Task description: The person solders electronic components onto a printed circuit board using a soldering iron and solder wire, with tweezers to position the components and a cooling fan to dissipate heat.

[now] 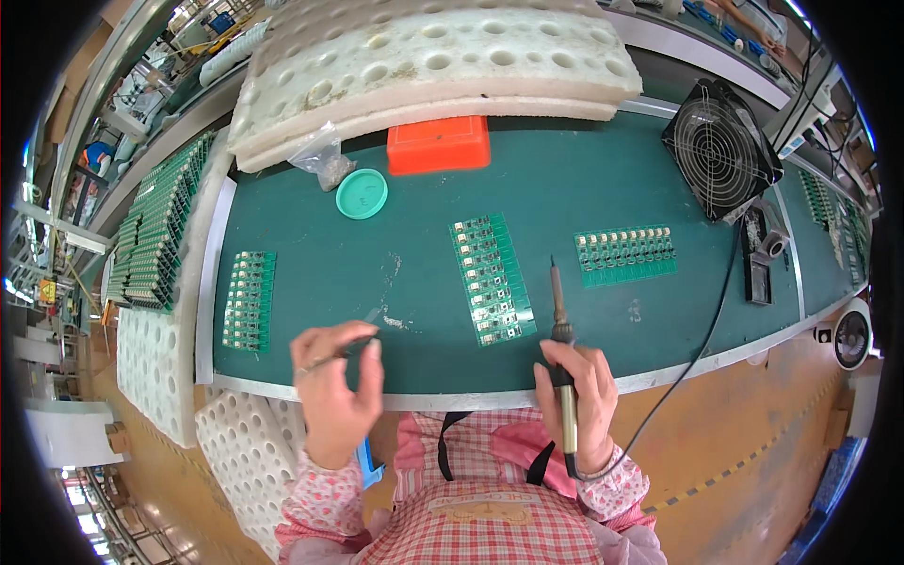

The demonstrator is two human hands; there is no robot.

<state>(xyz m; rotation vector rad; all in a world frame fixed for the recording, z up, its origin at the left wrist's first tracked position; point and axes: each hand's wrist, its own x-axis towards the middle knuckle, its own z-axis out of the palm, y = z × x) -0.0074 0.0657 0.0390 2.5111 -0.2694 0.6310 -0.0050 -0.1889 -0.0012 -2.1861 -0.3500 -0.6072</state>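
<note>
In my right hand (582, 395) is a soldering iron (562, 331), gripped by its handle with the tip pointing away from me. The tip stands between two green circuit board panels: one (492, 280) at the middle of the bench and another (626, 256) to its right, neither seen touched by it. My left hand (337, 391) hovers at the bench's front edge, fingers curled around something thin and dark that I cannot make out. A third circuit board panel (250, 301) lies farther left. Rows of small white and dark parts run along the panels.
White foam blocks (433, 71) line the back, behind a red plastic box (439, 146), a green lid (362, 194) and a clear bag (330, 165). A black fan (720, 151) and a dark holder (758, 273) stand right, near the iron's cord. Stacked boards (160, 226) sit left.
</note>
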